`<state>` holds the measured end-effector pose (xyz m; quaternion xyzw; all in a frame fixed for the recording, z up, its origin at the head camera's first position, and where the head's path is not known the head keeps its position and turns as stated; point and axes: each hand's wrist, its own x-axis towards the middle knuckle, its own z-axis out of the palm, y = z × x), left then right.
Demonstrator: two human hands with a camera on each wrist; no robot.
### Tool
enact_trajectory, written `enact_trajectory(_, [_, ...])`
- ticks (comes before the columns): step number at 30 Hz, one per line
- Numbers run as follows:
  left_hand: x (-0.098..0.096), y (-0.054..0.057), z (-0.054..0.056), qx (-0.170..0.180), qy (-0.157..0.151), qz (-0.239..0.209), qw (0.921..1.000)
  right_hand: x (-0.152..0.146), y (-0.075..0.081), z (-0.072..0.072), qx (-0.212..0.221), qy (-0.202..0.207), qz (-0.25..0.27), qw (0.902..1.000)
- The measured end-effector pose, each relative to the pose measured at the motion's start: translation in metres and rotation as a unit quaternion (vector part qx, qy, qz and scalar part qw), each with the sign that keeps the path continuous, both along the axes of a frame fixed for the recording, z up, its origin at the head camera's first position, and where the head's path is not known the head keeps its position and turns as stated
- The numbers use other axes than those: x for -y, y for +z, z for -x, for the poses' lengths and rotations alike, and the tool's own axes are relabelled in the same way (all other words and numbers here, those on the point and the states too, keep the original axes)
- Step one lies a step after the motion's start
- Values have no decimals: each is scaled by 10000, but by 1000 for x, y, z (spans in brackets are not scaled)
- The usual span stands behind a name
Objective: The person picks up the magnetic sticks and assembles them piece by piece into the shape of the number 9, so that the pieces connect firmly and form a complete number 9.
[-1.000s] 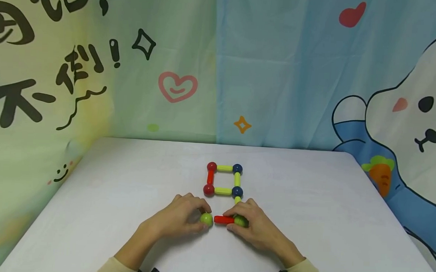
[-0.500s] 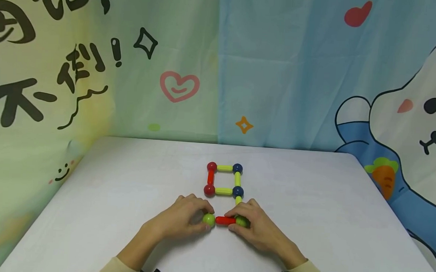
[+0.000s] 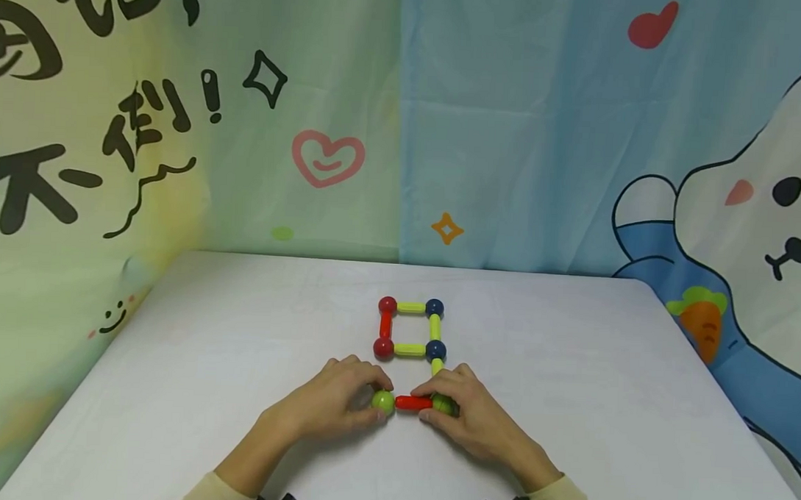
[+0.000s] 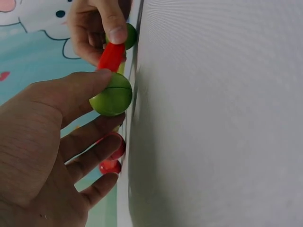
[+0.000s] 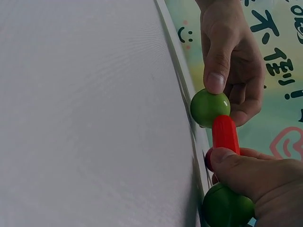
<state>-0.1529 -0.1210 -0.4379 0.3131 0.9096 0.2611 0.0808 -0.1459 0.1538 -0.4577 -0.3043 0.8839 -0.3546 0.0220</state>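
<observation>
My left hand (image 3: 342,395) pinches a green ball (image 4: 111,97) between thumb and fingers, its other fingers spread in the left wrist view. The right hand (image 3: 464,410) grips a red rod (image 3: 413,403) near its right end, thumb pressed on it in the right wrist view. A second green ball (image 5: 228,205) sits at that end, partly covered by the right hand in the head view. The rod's left end points at the first ball, right at its surface. A yellow-green rod (image 3: 437,366) runs from under the right fingers up to a blue ball (image 3: 436,350).
Beyond the hands lies a square of rods and balls on the white table (image 3: 239,325): red balls (image 3: 384,348) on its left, blue balls on its right, a red rod (image 3: 386,326) and yellow-green rods (image 3: 409,350) between. A printed curtain (image 3: 510,136) hangs behind the table.
</observation>
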Motion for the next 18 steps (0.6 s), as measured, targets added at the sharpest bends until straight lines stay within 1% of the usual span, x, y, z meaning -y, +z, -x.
enact_trajectory(6, [-1, 1, 0, 39, -24, -112, 9999, -1, 2, 0, -21, 30, -86, 10000])
enact_trajectory(12, [0, 1, -1, 145, -13, -20, 9999, 0, 2, 1, -35, -39, -90, 9999])
enact_trajectory(15, [2, 4, 0, 200, -15, -88, 9998, 0, 4, 4, -147, -137, -67, 9998])
enact_trajectory(18, [5, 9, 4, 155, 37, -241, 9996, -1, 8, 12, -342, -181, -8, 9993])
